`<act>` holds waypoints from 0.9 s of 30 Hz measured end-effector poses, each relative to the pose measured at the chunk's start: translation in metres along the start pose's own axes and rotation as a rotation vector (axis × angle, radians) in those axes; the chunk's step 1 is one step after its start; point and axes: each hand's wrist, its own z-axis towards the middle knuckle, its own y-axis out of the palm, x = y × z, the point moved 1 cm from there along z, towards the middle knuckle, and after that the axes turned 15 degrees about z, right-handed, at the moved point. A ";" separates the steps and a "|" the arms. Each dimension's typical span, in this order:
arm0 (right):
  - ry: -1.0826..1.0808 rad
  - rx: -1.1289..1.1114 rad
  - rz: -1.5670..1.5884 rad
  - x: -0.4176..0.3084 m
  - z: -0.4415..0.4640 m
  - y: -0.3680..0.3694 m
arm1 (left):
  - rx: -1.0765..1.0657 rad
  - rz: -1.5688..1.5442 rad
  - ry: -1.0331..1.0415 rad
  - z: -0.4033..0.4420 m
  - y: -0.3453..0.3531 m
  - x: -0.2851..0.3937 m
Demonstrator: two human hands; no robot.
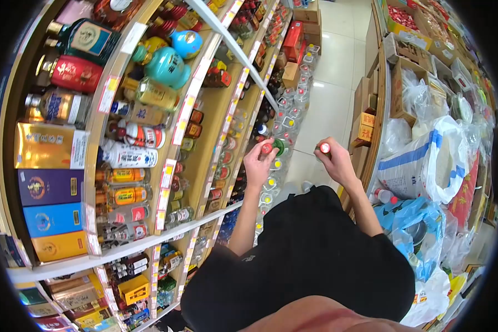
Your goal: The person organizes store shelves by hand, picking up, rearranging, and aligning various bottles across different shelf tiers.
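Observation:
My left hand (258, 166) is closed, fingers and thumb pinched around a red-capped bottle (266, 148) seen from above. Right beside its fingertips shows a round green thing (279, 147); whether it belongs to the held bottle I cannot tell. Over the aisle, my right hand (338, 165) is wrapped around a second red-capped bottle (325, 148), whose cap top looks pale. The bodies of both bottles are mostly hidden below the caps and hands. Close to my left hand are the shelf edge and a row of clear jugs (288, 123) on the floor.
Liquor shelves (205, 110) with many bottles and boxes fill the left side. Cartons (310, 27) stand at the aisle's far end. On the right are a counter with small orange boxes (364, 127), a white-and-blue sack (409, 166) and a blue plastic bag (404, 221). Tiled floor (335, 83) runs between.

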 end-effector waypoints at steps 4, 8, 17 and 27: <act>0.083 0.157 0.046 0.014 0.006 -0.019 | -0.147 -0.105 -0.247 0.050 0.031 0.014; 0.212 0.194 0.063 0.035 0.026 -0.023 | -0.098 0.020 -0.099 0.098 0.067 -0.032; 0.198 -0.162 0.090 0.056 0.180 0.024 | 0.011 -0.082 -0.323 0.188 0.052 -0.082; -0.099 -0.804 0.144 0.035 0.392 0.163 | 0.692 -0.151 -0.323 0.247 -0.032 -0.101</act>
